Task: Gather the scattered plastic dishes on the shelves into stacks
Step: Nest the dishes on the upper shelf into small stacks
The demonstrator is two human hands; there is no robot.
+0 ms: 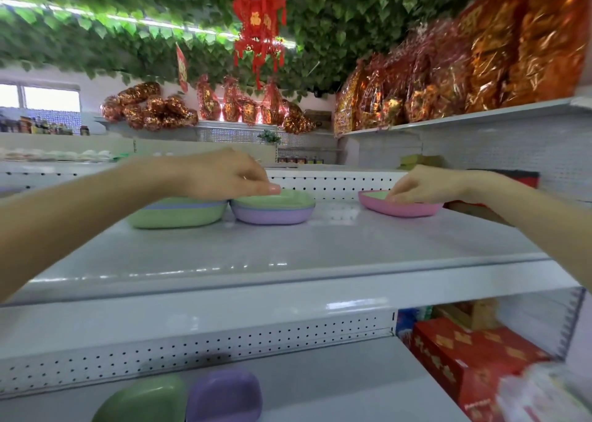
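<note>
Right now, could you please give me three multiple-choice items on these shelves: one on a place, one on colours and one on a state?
1. Where is the pink dish?
A: on the upper shelf, right of the purple stack
B: on the lower shelf
C: on top of the purple stack

2. What colours are the two dishes on the lower shelf?
A: pink and red
B: green and purple
C: both white

3. What is the right hand doing?
A: hanging idle
B: holding a red box
C: holding the pink dish's rim

1 A: it sits apart, right of the stack.
2 B: a green dish lies beside a purple dish.
3 C: its fingers curl onto the rim.
</note>
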